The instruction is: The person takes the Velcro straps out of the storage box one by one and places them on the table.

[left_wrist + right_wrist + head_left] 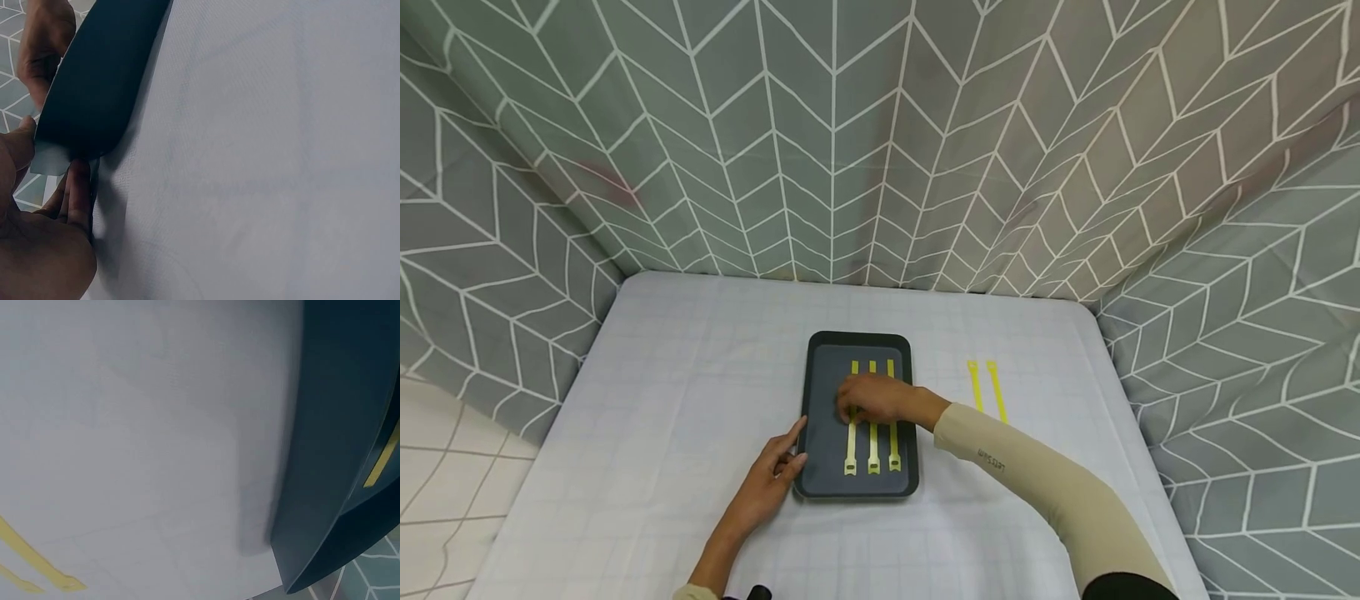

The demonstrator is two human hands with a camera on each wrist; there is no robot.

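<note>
A dark grey rectangular tray [823,454] lies on the table, with three yellow strap-style cable ties side by side in it. My right hand [876,397] reaches over the tray from the right, its bent fingers pinching the leftmost cable tie [850,454]. The middle cable tie [873,454] and the right one [894,446] pass beneath this hand, their slotted heads toward me. At the tray's left edge, my left hand [763,479] grips the rim; the left wrist view shows its thumb and fingers [79,194] around the tray corner.
Two more yellow cable ties, a left one [975,383] and a right one [997,390], lie on the white tablecloth [700,358] right of the tray, partly behind the right forearm. Grey patterned curtains [865,150] enclose the table's back and sides.
</note>
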